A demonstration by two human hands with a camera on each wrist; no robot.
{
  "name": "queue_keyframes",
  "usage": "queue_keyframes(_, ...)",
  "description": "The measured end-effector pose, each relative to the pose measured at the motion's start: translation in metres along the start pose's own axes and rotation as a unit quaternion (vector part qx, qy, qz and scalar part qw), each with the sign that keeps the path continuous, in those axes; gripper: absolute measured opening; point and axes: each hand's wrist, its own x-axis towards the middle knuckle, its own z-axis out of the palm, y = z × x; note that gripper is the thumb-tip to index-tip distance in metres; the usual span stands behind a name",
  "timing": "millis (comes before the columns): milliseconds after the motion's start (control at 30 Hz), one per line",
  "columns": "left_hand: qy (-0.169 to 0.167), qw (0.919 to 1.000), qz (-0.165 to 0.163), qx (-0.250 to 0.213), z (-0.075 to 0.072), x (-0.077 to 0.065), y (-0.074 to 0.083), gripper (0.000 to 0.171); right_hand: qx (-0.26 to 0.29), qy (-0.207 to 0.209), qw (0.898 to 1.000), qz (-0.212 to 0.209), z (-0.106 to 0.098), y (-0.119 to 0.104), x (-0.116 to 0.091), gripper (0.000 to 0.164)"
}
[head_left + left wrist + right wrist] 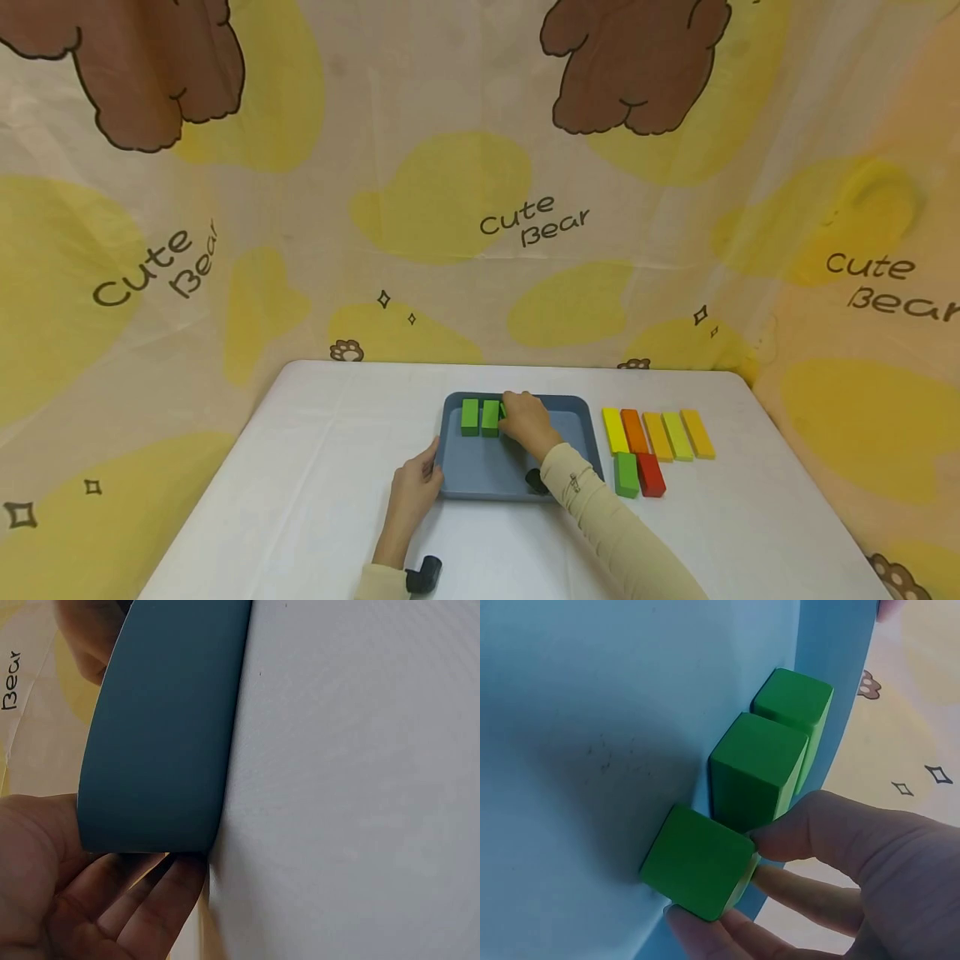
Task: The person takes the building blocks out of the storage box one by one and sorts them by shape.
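Note:
A blue-grey tray (487, 479) sits on the white table. My left hand (416, 487) grips its left side near the front corner; the left wrist view shows my fingers (157, 915) against the tray's outer wall (157, 750). At the tray's far side, my right hand (528, 423) pinches a green block (699, 862) between thumb and fingers. Two more green blocks stand in a row to its left, one nearer (490, 418) and one at the far left (469, 417). From the head view, the pinched block is mostly hidden by my hand.
Right of the tray lie several long blocks in yellow (614, 430), orange (633, 432) and yellow-green (677, 436). In front of them are a green block (626, 475) and a red block (651, 475). A printed cloth (450, 208) hangs behind the table.

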Motion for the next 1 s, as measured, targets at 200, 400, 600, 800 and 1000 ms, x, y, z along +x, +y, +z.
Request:
queue_keyframes(200, 0.001, 1.0, 0.004, 0.003, 0.0, 0.001, 0.001, 0.049, 0.004, 0.013, 1.0, -0.016, -0.001, 0.002, -0.001, 0.017)
queue_keyframes(400, 0.006, 0.9999, 0.007, 0.005, 0.0, 0.001, 0.001, 0.049, 0.007, 0.019, 1.0, -0.023, -0.003, 0.005, -0.001, 0.016)
queue_keyframes(600, 0.008, 1.0, 0.004, 0.0, 0.001, -0.001, 0.0, 0.049, 0.017, 0.022, 0.999, -0.025, -0.008, 0.009, -0.005, 0.02)
queue_keyframes(800, 0.006, 1.0, 0.002, 0.0, 0.001, -0.001, 0.0, 0.048, 0.05, 0.034, 0.998, -0.025, -0.016, 0.017, -0.017, 0.035)
queue_keyframes(1000, 0.003, 1.0, 0.0, -0.001, 0.0, 0.0, 0.001, 0.048, 0.07, 0.04, 0.997, -0.01, -0.028, 0.032, -0.035, 0.04)
